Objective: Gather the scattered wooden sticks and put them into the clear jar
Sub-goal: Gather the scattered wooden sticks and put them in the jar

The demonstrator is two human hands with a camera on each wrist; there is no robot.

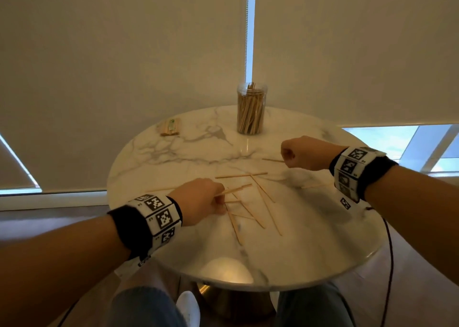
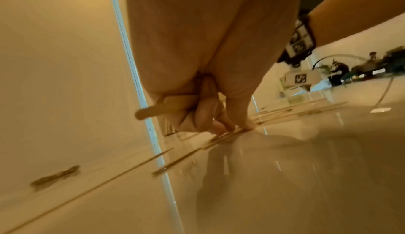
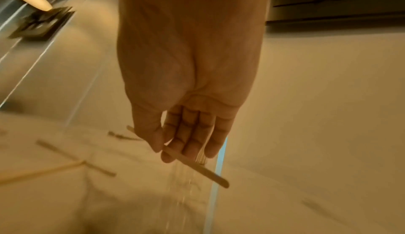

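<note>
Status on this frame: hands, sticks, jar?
Left hand grips sticks. Right hand pinches one stick. More sticks on table. Jar upright, part-filled, unobstructed.

no readable text anywhere; the wrist bands carry only black-and-white square marker patterns.

Both forearms reach forward, each with a marker wristband. Left hand curls its fingers around a stick, fingertips down. Right hand pinches a stick between thumb and fingers.
</note>
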